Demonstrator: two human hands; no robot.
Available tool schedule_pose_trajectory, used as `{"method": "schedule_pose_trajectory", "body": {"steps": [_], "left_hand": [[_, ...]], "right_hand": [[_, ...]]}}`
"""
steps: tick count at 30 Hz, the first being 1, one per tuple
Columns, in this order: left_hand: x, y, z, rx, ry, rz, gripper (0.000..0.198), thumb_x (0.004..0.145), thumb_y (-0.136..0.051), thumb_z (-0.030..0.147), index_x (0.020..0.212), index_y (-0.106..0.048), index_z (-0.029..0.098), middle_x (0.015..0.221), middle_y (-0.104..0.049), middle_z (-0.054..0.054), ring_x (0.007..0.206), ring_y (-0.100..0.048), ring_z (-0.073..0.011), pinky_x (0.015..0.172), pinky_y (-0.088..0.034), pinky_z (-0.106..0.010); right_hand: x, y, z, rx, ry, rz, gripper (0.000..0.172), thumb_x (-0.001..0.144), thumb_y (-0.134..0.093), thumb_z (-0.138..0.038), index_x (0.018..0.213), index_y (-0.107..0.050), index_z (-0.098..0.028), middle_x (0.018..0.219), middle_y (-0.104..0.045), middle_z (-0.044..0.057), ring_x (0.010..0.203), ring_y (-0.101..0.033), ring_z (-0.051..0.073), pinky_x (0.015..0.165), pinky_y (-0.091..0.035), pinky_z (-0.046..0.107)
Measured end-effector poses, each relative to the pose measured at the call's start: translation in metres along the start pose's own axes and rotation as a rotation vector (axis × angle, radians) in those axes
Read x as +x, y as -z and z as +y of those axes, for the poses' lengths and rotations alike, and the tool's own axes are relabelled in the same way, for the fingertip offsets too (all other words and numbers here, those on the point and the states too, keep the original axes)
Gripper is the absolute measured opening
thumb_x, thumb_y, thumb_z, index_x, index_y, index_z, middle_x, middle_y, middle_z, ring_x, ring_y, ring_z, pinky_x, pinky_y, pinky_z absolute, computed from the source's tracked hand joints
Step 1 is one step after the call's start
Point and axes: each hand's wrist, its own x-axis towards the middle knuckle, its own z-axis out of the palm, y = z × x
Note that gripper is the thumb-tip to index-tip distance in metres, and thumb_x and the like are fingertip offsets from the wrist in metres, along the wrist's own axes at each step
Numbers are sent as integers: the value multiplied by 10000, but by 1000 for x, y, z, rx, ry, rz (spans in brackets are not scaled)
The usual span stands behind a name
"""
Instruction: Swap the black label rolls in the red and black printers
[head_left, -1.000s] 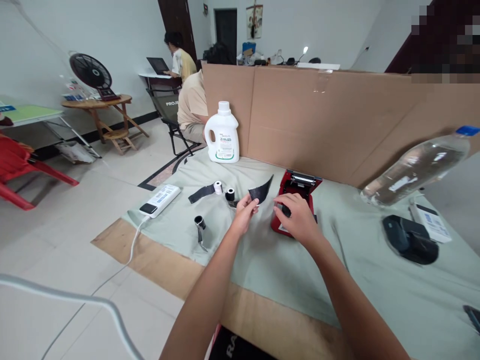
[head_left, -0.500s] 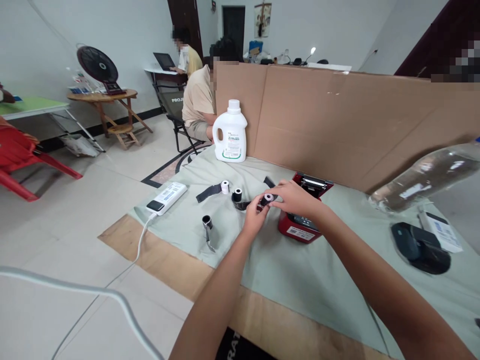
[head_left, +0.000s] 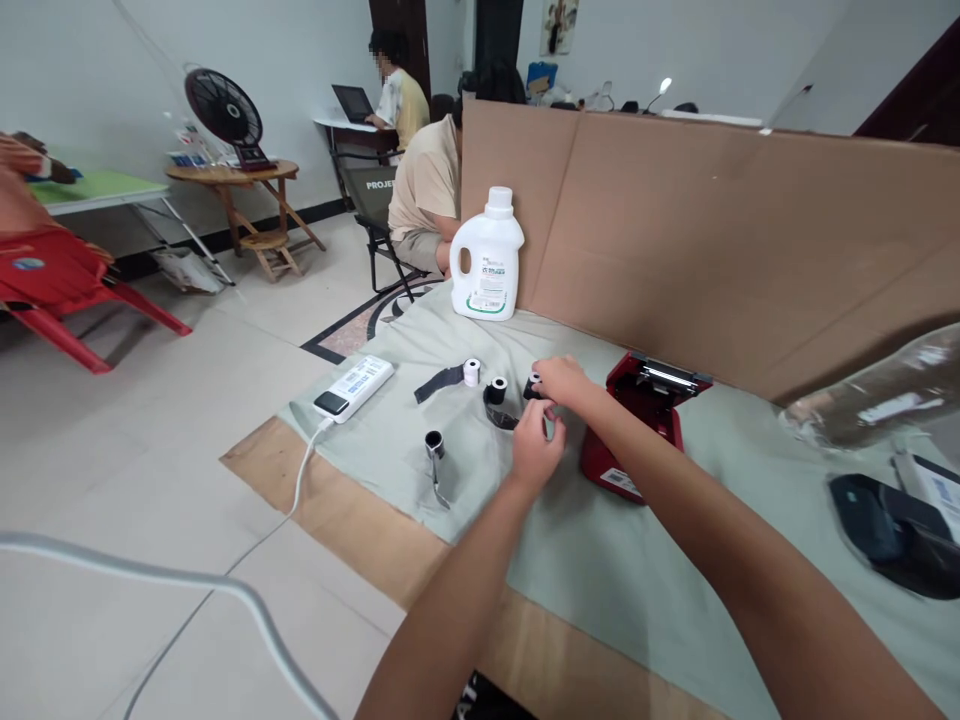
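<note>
My right hand (head_left: 564, 381) is closed on a small paper roll (head_left: 532, 386) with a dark outer side, low over the cloth. Just in front of it is my left hand (head_left: 537, 440), fingers curled but apart, with nothing visible between them. To the left stand a white roll (head_left: 471, 373) trailing a dark strip, a dark roll (head_left: 498, 390) with a loose curled strip, and another unwinding roll (head_left: 434, 445) nearer me. A red printer (head_left: 619, 470) with its lid raised stands to the right, partly hidden behind my right forearm.
A white detergent bottle (head_left: 487, 260) stands against a cardboard panel (head_left: 675, 230). On the left of the cloth lies a white power bank (head_left: 354, 388) with a cable. A black device (head_left: 889, 535) and a clear plastic bottle (head_left: 877, 385) are at the right. Two people sit beyond.
The hands have come apart from the roll they both touched. My right hand now has the roll at the left, above the cloth. The view has shifted.
</note>
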Motion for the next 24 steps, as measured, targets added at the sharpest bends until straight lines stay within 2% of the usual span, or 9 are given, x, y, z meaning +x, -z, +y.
{"method": "schedule_pose_trajectory", "body": {"steps": [4, 7, 11, 14, 18, 19, 22, 24], "left_hand": [[1, 1, 1, 2, 81, -20, 131, 826, -541, 116, 771, -505, 229, 698, -531, 18, 659, -514, -151, 683, -397, -276], [1, 0, 2, 36, 178, -103, 133, 792, -565, 122, 740, -501, 228, 630, -527, 41, 582, -480, -132, 626, -355, -266], [-1, 0, 5, 122, 186, -213, 95, 783, -591, 157, 736, -532, 215, 640, -566, 40, 577, -478, -121, 593, -317, -250], [-2, 1, 6, 146, 163, -226, 50, 794, -585, 167, 770, -564, 206, 664, -595, 38, 579, -488, -109, 595, -328, -239], [-1, 2, 5, 196, 168, -238, 45, 811, -577, 186, 825, -616, 203, 691, -637, 26, 588, -530, -117, 609, -377, -241], [-1, 2, 5, 218, 171, -253, 62, 807, -588, 192, 843, -638, 202, 707, -657, 14, 614, -562, -132, 623, -401, -248], [0, 3, 3, 269, 147, -302, 177, 785, -649, 239, 951, -701, 201, 838, -732, -45, 785, -665, -219, 697, -476, -294], [0, 4, 0, 271, 118, -310, 261, 775, -684, 282, 1022, -716, 205, 944, -754, -75, 887, -687, -272, 731, -501, -326]], "right_hand": [[10, -1, -9, 3, -6, 14, 154, 882, -653, -244, 975, -743, -161, 999, -756, 178, 974, -686, 279, 892, -412, 379], [22, 1, -17, 19, -52, 45, 219, 923, -599, -279, 1050, -734, -160, 1053, -747, 187, 1019, -682, 290, 923, -414, 392], [36, 0, -31, 37, -140, -25, 240, 919, -611, -262, 1092, -730, -144, 1100, -736, 186, 1053, -677, 287, 906, -435, 363], [33, 5, -37, 42, -162, -28, 279, 906, -633, -271, 1128, -729, -130, 1162, -711, 202, 1130, -643, 307, 929, -440, 371], [17, 23, -46, 115, -87, 99, 381, 980, -518, -347, 1293, -670, -192, 1346, -622, 172, 1244, -570, 311, 970, -441, 381], [14, 26, -51, 151, -57, 70, 388, 990, -494, -344, 1316, -656, -211, 1349, -622, 158, 1223, -586, 301, 944, -457, 368], [7, 30, -69, 207, -15, -128, 345, 942, -559, -249, 1260, -686, -207, 1263, -673, 152, 1107, -655, 290, 837, -492, 338], [4, 27, -77, 202, -16, -164, 315, 903, -582, -166, 1189, -713, -184, 1210, -690, 164, 1071, -669, 301, 806, -495, 341]]}}
